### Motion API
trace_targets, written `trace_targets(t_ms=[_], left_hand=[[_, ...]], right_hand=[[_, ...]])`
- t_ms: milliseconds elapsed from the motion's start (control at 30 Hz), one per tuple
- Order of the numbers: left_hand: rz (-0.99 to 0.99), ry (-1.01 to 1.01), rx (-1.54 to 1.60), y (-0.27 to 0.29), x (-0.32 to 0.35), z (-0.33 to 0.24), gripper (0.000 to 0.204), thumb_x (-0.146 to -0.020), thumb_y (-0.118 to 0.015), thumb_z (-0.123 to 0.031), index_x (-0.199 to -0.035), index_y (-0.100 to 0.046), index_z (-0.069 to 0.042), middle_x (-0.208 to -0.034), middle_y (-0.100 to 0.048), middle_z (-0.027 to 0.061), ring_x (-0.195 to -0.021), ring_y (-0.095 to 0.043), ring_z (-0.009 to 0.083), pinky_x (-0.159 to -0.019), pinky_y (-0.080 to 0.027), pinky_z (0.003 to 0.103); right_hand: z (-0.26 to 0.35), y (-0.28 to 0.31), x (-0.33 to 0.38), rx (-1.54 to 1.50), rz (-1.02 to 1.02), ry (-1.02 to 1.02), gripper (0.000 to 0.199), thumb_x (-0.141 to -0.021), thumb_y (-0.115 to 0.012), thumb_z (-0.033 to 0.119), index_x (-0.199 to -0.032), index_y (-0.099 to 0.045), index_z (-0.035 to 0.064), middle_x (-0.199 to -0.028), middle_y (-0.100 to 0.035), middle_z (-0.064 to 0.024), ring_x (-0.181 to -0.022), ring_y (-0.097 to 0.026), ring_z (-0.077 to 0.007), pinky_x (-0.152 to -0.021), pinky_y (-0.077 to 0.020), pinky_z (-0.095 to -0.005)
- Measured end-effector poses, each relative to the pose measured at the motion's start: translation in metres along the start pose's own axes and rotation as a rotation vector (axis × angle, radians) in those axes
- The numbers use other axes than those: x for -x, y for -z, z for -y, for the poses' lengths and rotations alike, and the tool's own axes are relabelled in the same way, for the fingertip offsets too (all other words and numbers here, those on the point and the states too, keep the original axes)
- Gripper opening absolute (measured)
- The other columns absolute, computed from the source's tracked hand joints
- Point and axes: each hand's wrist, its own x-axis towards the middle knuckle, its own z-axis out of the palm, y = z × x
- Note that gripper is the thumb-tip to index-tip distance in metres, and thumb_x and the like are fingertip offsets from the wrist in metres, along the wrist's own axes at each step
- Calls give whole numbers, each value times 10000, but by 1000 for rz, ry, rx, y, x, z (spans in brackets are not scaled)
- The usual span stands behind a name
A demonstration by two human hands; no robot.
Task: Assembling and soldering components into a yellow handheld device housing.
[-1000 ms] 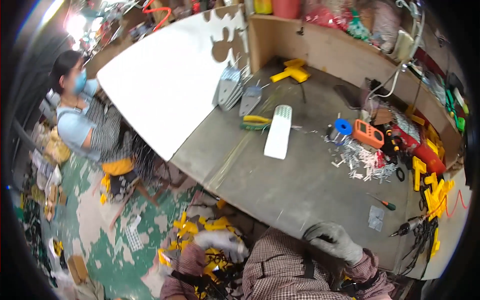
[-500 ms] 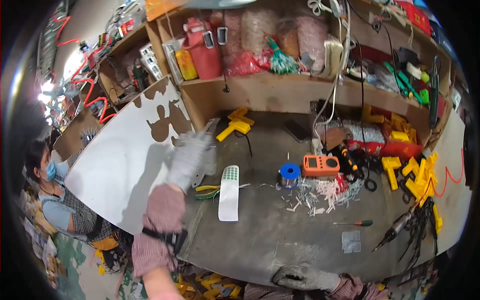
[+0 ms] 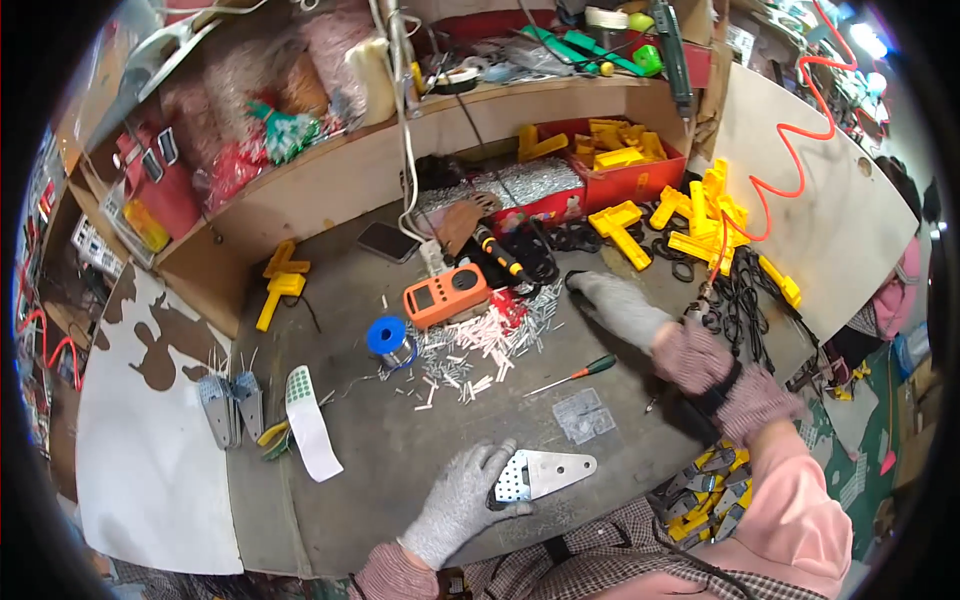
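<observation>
My left hand [image 3: 460, 505], in a grey glove, grips the wide end of a tapered metal plate [image 3: 562, 472] near the front edge of the bench. That end is dotted with small holes; the narrow end has two larger ones and points right. My right hand [image 3: 618, 306], also gloved, reaches over the right side of the bench with its fingers stretched out, and nothing shows in them. It is close to coiled black cables [image 3: 578, 237] and a yellow plastic handle part [image 3: 622, 232]. A screwdriver [image 3: 572, 375] and small clear plastic pieces [image 3: 583, 416] lie between my hands.
An orange meter [image 3: 445, 296], a solder spool [image 3: 391, 341] and scattered small tubes [image 3: 478, 350] occupy the middle. More metal plates [image 3: 217, 410] stand at left beside pliers [image 3: 274, 438] and a sticker sheet [image 3: 312, 430]. A red box [image 3: 635, 185] of yellow parts is at the back.
The view has turned right. My left hand has come back from the metal plates at the left to the front edge, now holding one. My right hand has moved from the front edge toward the cables.
</observation>
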Motion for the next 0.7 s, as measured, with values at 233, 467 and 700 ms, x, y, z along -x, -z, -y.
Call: trace_targets(t_ms=[233, 467, 700], left_hand=[[-391, 172, 369, -14, 10, -21, 1006, -794, -838, -335, -1543, -262, 11, -1486, -390, 285, -1362, -397, 478, -1133, -347, 502], [-402, -77, 207, 14, 15, -16, 848, -760, -856, -280, -1454, -427, -47, -1370, -492, 264, -1170, -586, 407, -937, -532, 430], [-293, 259, 442, -6, 75, 25, 846, -757, -840, -194, -1468, -409, -35, -1262, -550, 214, -1123, -572, 328, -972, -486, 446]], right_hand=[[19, -6, -16, -229, 290, -171, 239, -899, -604, 171, -1097, -619, 39, -963, -698, -181, -845, -710, -342, -713, -579, -416], [184, 54, 74, -1266, 474, 8, 410, -920, -705, 277, -1192, -513, 37, -951, -604, -115, -904, -624, -216, -777, -511, -360], [215, -29, 79, -529, 202, 275, 396, -797, -633, 89, -1188, -623, 30, -1015, -619, -152, -1046, -578, -370, -969, -463, -449]])
